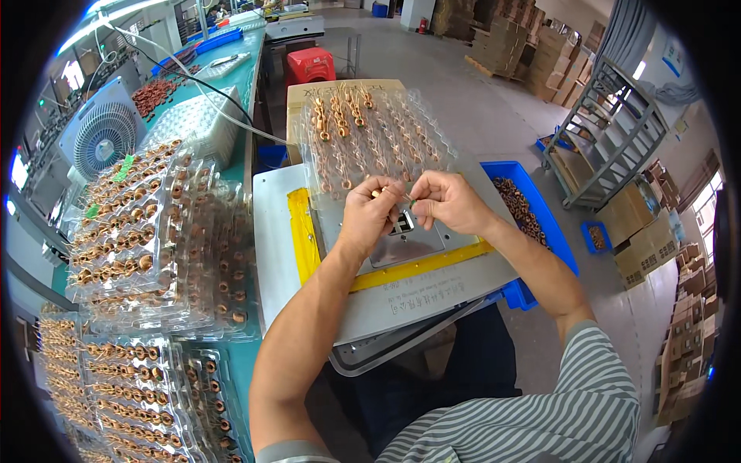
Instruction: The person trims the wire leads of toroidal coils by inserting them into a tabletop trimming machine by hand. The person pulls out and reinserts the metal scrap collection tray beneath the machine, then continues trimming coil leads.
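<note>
Left fingers (pixel 391 200) pinched round copper coil (pixel 377 193); right fingers (pixel 424 207) pinch thin wire (pixel 410 198).

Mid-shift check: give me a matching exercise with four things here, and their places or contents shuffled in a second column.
Things:
1. Blue bin
2. Right hand
3. Fan
4. Clear tray just beyond the hands

Places or contents:
A. At upper left, beyond the stacked trays
B. Carries rows of copper-coloured coils
C. Holds small brown ring-shaped parts
D. In a pinch, close beside the left hand

Pairs: 1-C, 2-D, 3-A, 4-B
</note>
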`<state>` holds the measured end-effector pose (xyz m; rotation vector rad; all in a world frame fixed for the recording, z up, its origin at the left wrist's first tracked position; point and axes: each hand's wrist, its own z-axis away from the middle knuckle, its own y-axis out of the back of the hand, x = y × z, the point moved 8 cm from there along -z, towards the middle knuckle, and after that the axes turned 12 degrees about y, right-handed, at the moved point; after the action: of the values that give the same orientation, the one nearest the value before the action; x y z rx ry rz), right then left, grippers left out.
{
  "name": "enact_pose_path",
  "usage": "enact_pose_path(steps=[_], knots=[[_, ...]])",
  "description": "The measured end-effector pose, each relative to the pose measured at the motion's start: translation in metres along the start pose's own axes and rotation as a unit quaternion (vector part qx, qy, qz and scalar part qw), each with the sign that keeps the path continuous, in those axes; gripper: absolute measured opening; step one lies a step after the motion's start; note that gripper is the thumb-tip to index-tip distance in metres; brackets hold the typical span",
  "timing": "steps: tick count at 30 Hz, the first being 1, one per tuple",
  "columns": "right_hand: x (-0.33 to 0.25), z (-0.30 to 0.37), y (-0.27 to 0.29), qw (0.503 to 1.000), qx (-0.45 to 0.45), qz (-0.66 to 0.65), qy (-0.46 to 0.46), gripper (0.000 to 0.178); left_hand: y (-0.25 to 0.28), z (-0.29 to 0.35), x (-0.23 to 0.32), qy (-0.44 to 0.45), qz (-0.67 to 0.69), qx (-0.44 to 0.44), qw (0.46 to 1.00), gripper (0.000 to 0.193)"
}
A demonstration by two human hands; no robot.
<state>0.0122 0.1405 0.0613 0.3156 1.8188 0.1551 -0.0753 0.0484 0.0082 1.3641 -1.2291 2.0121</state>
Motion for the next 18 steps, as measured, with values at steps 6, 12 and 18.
enact_pose_path(steps=[6, 12, 18], knots=[[-0.008, 0.022, -0.002, 0.989, 0.119, 0.034, 0.086, 0.018, -0.005, 0.0, -0.011, 0.022, 0.01, 0.028, 0.999, 0.014], [-0.054, 0.019, 0.012, 0.941, 0.092, 0.292, 0.147, 0.022, 0.011, 0.004, 0.012, -0.057, -0.042, 0.121, 0.99, 0.03], [-0.007, 0.003, 0.012, 0.981, 0.023, 0.189, -0.02, 0.02, 0.023, 0.007, 0.016, -0.06, 0.028, 0.151, 0.986, 0.027]])
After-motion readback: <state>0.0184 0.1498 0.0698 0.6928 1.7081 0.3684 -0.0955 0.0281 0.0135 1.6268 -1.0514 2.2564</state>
